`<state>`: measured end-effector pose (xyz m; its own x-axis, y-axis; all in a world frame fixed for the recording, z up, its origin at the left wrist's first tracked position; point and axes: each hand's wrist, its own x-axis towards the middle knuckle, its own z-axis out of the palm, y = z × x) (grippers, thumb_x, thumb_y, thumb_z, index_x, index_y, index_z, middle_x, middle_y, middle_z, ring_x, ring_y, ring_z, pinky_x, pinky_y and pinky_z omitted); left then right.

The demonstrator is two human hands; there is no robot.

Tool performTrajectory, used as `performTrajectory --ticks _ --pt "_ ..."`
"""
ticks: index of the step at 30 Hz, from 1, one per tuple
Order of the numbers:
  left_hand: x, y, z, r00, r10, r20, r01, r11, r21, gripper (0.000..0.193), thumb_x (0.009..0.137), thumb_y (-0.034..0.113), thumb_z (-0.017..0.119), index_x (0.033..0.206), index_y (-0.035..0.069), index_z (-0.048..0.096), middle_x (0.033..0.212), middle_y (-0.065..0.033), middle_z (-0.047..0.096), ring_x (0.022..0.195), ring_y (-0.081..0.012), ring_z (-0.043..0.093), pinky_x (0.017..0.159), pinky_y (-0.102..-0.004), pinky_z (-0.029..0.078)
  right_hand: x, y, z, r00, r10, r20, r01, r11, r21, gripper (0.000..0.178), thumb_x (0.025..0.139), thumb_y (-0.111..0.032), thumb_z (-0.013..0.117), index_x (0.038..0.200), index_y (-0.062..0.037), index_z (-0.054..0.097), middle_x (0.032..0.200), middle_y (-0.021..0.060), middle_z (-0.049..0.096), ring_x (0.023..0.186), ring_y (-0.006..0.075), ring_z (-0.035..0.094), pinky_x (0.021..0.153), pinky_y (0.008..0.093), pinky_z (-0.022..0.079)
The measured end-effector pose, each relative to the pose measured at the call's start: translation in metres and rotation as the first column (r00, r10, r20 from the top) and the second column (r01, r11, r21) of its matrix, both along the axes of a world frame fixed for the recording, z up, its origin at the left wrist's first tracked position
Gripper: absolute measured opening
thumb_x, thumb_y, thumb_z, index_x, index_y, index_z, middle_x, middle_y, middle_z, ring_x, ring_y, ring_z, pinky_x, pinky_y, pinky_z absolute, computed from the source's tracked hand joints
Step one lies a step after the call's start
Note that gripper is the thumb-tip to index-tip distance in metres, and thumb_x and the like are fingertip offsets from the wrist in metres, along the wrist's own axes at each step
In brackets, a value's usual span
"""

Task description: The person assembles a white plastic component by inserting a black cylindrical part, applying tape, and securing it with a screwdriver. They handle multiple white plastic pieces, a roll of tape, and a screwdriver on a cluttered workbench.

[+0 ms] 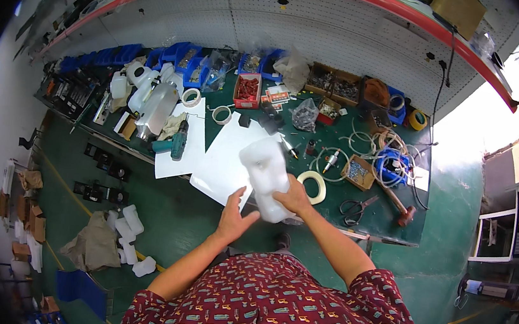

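Gripping a translucent white plastic container (264, 169) by its right side, the right hand (295, 198) curls closed; the left hand (235, 222) spreads open beside it, contact unclear. The container is above the green workbench's (389, 229) front edge, between a white sheet (224, 164) and a cream tape roll (318, 197).

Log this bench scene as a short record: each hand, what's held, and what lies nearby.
Right hand: gripping a white plastic container
Left hand: open, close beside the container; contact unclear
Surface: green bench, with a large white sheet
Right of container: cream tape roll, scissors, hammer
Left of container: cordless drill
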<state>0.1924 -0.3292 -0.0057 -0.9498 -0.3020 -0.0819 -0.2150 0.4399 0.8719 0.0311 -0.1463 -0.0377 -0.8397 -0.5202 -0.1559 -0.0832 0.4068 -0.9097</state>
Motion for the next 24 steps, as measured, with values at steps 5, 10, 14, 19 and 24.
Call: performTrajectory --ticks 5,10,14,19,24 --pt "-0.040 -0.065 -0.048 0.965 0.256 0.050 -0.254 0.966 -0.040 0.106 0.080 0.024 0.088 0.162 -0.002 0.026 0.153 -0.0283 0.046 0.143 -0.0395 0.046 0.119 -0.0459 0.039 -0.054 -0.044 -0.003 0.901 0.353 -0.251 -0.239 0.889 0.391 0.070 0.075 -0.025 0.080 0.141 -0.0102 0.060 0.129 0.0145 0.070 0.119 0.0379 0.061 0.099 0.0501 0.051" --pt "-0.090 -0.126 -0.074 0.959 0.273 0.072 -0.279 0.958 0.074 0.105 0.081 0.026 0.087 0.163 0.000 0.026 0.153 -0.0295 0.049 0.141 -0.0400 0.051 0.118 -0.0452 0.041 -0.079 -0.097 -0.022 0.819 0.473 -0.327 -0.285 0.828 0.483 0.072 0.076 -0.025 0.080 0.143 -0.0114 0.060 0.134 0.0122 0.069 0.120 0.0347 0.060 0.099 0.0493 0.042" --pt "-0.115 -0.167 -0.090 0.968 0.156 0.195 -0.174 0.982 0.079 0.101 0.083 0.032 0.085 0.162 0.001 0.030 0.146 -0.0296 0.057 0.135 -0.0392 0.058 0.115 -0.0441 0.045 -0.091 -0.120 -0.035 0.821 0.481 -0.308 -0.263 0.798 0.542 0.072 0.076 -0.026 0.081 0.144 -0.0106 0.060 0.135 0.0122 0.069 0.122 0.0346 0.060 0.101 0.0505 0.041" --pt "-0.128 -0.186 -0.086 0.976 0.018 0.217 -0.041 0.994 0.100 0.100 0.086 0.036 0.083 0.162 0.000 0.030 0.145 -0.0287 0.059 0.133 -0.0387 0.060 0.112 -0.0427 0.048 -0.092 -0.122 -0.042 0.850 0.418 -0.322 -0.186 0.808 0.559 0.073 0.078 -0.023 0.082 0.145 -0.0096 0.057 0.136 0.0133 0.067 0.125 0.0348 0.059 0.107 0.0537 0.039" --pt "-0.139 -0.194 -0.089 0.970 -0.042 0.241 0.011 0.992 0.128 0.101 0.086 0.035 0.082 0.162 -0.004 0.028 0.150 -0.0318 0.052 0.138 -0.0406 0.055 0.116 -0.0429 0.045 -0.082 -0.111 -0.045 0.859 0.165 -0.485 0.026 0.932 0.363 0.067 0.078 -0.022 0.084 0.139 -0.0037 0.061 0.136 0.0207 0.065 0.126 0.0393 0.058 0.111 0.0530 0.041"
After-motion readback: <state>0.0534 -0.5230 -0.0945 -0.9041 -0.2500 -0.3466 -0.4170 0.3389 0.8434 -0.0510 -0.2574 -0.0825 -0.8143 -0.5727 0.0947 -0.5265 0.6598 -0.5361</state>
